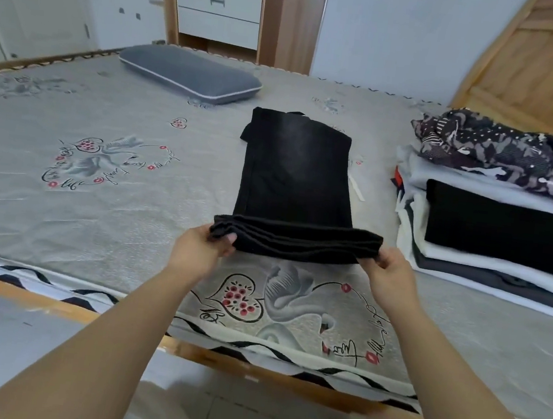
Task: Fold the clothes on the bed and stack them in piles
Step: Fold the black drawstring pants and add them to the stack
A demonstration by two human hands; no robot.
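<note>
A pair of black trousers (296,177) lies lengthwise in the middle of the bed (95,216), its near end lifted off the mattress. The left hand (201,252) pinches the left corner of that layered end, and the right hand (390,274) grips the right corner. To the right sits a pile of folded clothes (493,234), with a patterned garment (501,155) crumpled on top. A grey pillow (190,73) rests at the far side.

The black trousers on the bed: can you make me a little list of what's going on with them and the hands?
item: black denim trousers, lying lengthwise on the grey patterned mattress
near end: lifted, layered
left hand: pinching the left corner
right hand: pinching the right corner
pile: folded white and black clothes, to the right
pillow: grey pillow, far side
</note>
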